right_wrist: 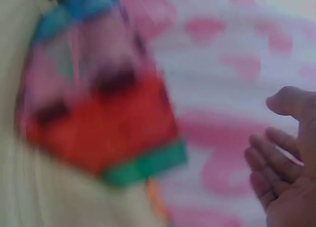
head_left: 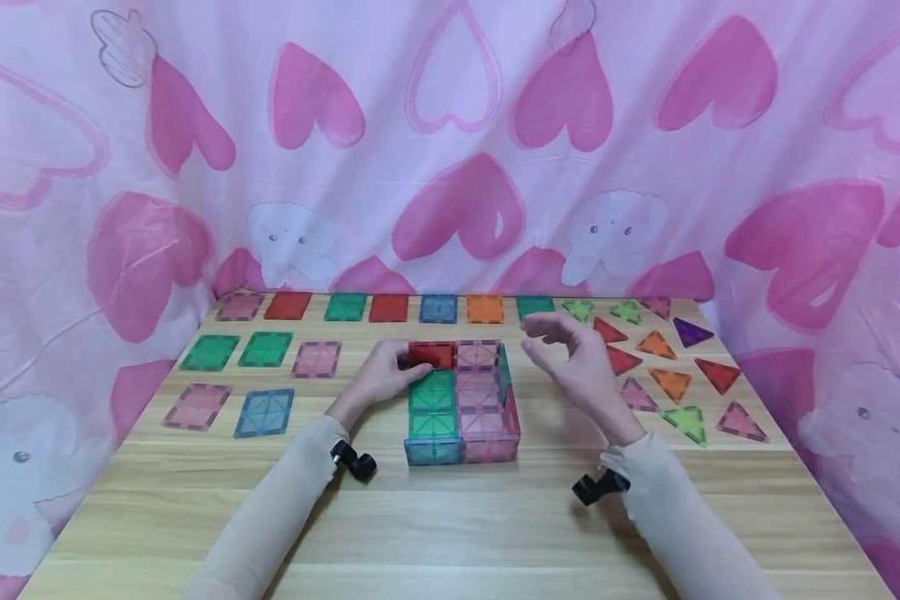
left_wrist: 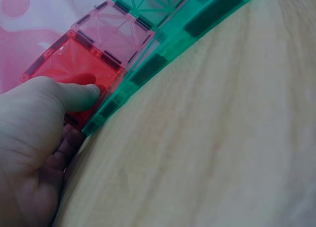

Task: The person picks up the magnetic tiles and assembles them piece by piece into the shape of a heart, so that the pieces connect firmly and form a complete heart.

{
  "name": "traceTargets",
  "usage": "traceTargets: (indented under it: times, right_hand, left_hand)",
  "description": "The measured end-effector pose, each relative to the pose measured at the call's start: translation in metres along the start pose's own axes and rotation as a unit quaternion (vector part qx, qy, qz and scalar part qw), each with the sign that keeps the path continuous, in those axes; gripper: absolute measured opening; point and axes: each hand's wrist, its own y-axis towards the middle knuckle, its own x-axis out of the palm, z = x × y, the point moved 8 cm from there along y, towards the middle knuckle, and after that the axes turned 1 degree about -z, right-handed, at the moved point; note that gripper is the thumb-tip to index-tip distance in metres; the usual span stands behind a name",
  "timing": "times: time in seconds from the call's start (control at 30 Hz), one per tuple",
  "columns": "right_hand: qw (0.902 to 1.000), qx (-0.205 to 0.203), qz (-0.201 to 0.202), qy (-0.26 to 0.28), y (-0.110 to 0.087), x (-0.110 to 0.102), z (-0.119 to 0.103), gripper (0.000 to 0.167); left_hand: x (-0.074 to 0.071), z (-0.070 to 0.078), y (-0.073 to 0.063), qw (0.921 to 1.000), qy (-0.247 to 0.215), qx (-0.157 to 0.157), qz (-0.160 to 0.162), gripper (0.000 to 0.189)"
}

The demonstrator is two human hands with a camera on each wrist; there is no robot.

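An open-topped box of translucent magnetic tiles [head_left: 487,389] stands mid-table, with green and pink floor tiles and upright walls. My left hand [head_left: 378,371] pinches the red square tile [head_left: 433,356] at its back left corner. In the left wrist view the thumb [left_wrist: 81,96] lies on that tile's inner face and the other fingers go behind it. The tile stands beside a pink wall tile [left_wrist: 116,30] and on the edge of a green tile [left_wrist: 143,69]. Right of the box, apart from it, my right hand [head_left: 573,358] hovers empty, fingers loosely bent; the right wrist view is blurred.
Square tiles lie in a row along the table's back edge, including an orange one [head_left: 485,309]. More squares lie at left, among them a blue one [head_left: 264,413]. Triangular tiles, one purple [head_left: 693,332], are spread at right. A pink heart-patterned curtain [head_left: 457,208] hangs behind.
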Motion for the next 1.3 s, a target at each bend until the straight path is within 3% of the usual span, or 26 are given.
traceTargets:
  times: [0.07,0.23,0.4,0.53,0.8,1.0,1.13,1.3]
  right_hand:
    - [0.9991,0.023,0.019,0.03,0.003,-0.009,0.03,0.035]
    - [0.9954,0.083,0.026,0.04,0.0,-0.012,0.091,0.044]
    - [0.994,0.094,0.04,0.038,0.006,-0.007,0.116,0.045]
    - [0.9946,0.095,0.026,0.034,0.014,0.001,0.125,0.049]
    - [0.996,0.082,0.0,0.035,0.014,0.005,0.122,0.048]
    - [0.9868,0.058,-0.083,0.126,-0.014,0.019,0.101,0.051]
    - [0.9738,0.029,-0.149,0.17,-0.043,0.033,0.079,0.067]
    - [0.9597,0.009,-0.2,0.197,-0.078,0.044,0.059,0.105]
  left_hand:
    - [-0.001,-0.001,0.0,1.0,0.001,-0.002,0.002,0.018]
    - [0.0,-0.002,-0.001,1.0,0.001,0.001,0.0,0.018]
    - [0.001,-0.001,0.0,1.0,-0.006,0.001,-0.002,0.017]
    - [0.002,-0.002,-0.002,0.9999,-0.013,-0.004,-0.006,0.017]
    - [0.004,0.0,0.0,0.9998,-0.017,-0.002,-0.004,0.017]
    - [0.009,0.0,0.001,0.9999,-0.01,0.003,-0.003,0.016]
    - [0.01,0.005,0.002,0.9999,-0.01,0.005,-0.01,0.016]
    - [0.01,0.008,0.002,0.9999,-0.001,0.01,-0.008,0.017]
